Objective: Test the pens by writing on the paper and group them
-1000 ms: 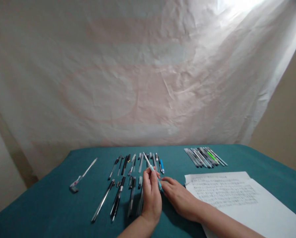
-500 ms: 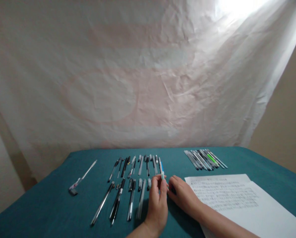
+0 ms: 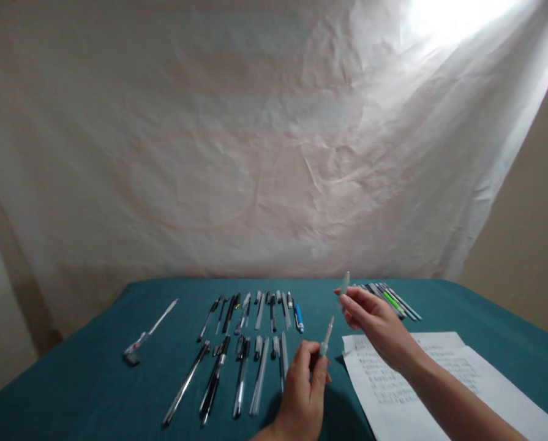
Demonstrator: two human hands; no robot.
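My left hand (image 3: 304,389) is closed around a pen (image 3: 327,335), pinched between thumb and fingers and tilted up to the right. A thin pale shaft shows above its light green section; the lower part is hidden in the hand. Up and to the right, my right hand (image 3: 377,321) is closed on a small pale green tapered pen piece (image 3: 345,283), pointing up. I cannot tell whether this is a cap or the front of the barrel. The two parts are apart. Left of my hands lie two rows of disassembled pens with caps, among them a clear tube (image 3: 259,376) and a blue pen (image 3: 299,318).
A bundle of pens (image 3: 411,309), one bright green, lies behind my right hand. Handwritten paper sheets (image 3: 485,398) lie under my right forearm. At the far left is a thin white refill (image 3: 163,316) beside a crumpled dark-and-clear piece (image 3: 131,356). A pale sheet (image 3: 274,153) hangs behind the table.
My right hand has moved up and right, away from the left, with the pale green piece in it. My left hand has shifted slightly right and down, uncovering the blue pen.
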